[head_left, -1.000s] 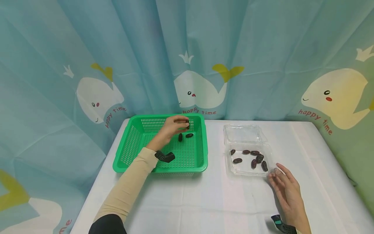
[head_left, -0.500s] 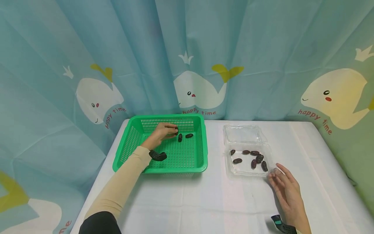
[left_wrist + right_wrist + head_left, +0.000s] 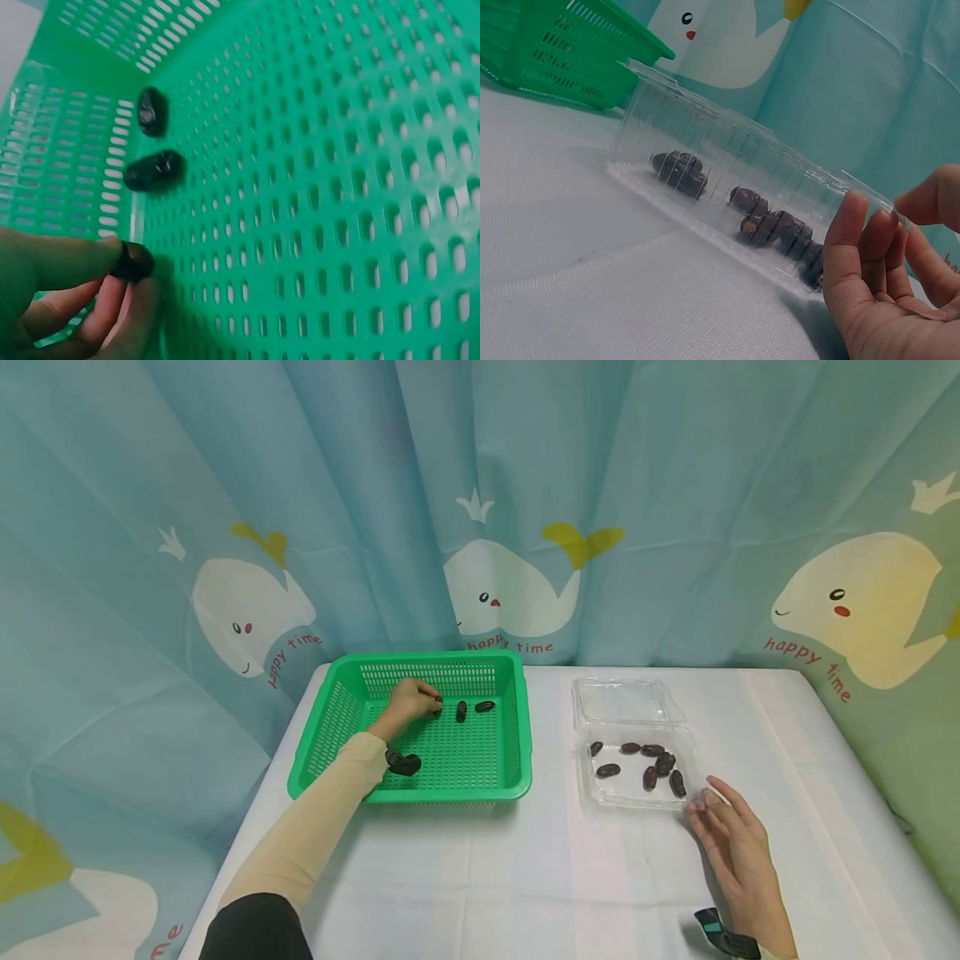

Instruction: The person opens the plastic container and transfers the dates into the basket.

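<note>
Inside the green basket [image 3: 480,785], low over its floor near the back, my left hand [image 3: 408,700] pinches a dark brown date [image 3: 136,262] between thumb and fingertips. Two more dates lie to its right on the basket floor: one date [image 3: 461,712] points front to back, the other date [image 3: 484,706] lies more sideways. On the right, a clear plastic box [image 3: 705,135] holds several dates [image 3: 650,777] scattered over its bottom. Its near right corner rim is pinched between the thumb and fingers of my right hand [image 3: 738,860].
The box's clear lid [image 3: 626,702] lies folded open behind it. Both containers stand on a table with a white cloth [image 3: 525,877], with a gap between them. A blue curtain [image 3: 360,527] with whale prints hangs right behind the table's back edge.
With the date in its fingers, my left hand has moved left and lower inside the basket, to the left of the two lying dates. My right hand stays at the box corner.
</note>
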Tool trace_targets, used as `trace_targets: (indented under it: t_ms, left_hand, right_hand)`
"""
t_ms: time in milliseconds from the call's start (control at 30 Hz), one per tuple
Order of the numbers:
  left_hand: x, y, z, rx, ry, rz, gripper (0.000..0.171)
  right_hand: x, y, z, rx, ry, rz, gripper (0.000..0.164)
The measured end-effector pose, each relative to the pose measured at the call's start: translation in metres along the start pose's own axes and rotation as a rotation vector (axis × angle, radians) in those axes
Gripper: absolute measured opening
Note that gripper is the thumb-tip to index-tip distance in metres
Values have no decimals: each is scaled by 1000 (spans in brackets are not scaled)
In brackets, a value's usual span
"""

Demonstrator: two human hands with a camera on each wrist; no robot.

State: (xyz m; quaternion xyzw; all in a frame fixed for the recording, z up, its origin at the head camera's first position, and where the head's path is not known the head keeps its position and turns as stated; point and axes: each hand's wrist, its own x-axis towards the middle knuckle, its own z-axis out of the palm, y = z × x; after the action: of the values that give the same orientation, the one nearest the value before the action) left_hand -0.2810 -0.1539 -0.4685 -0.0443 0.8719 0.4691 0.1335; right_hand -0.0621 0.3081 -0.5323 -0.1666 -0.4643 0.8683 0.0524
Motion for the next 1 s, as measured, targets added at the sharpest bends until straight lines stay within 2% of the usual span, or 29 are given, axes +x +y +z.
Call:
trace_targets:
  t_ms: [167, 400, 533, 733, 867, 1000]
  left_hand:
    - [-1, -3, -1, 92, 28, 11, 29]
    - [-1, -1, -1, 234, 27, 53, 23]
    - [1, -2, -1, 300, 13, 70, 12]
    - [8, -2, -2, 385, -48, 72, 53]
    - [9, 0, -3, 410, -77, 66, 59]
    - [6, 5, -5, 485, -107, 50, 61]
  right_hand:
    - [1, 0, 0, 15, -1, 7, 30]
    - [2, 0, -3, 15, -16, 5, 32]
    - [2, 1, -3, 16, -4, 14, 32]
    - [2, 1, -2, -8, 16, 14, 31]
    - [2, 1, -2, -15, 18, 14, 32]
    - [2, 1, -3, -18, 19, 14, 32]
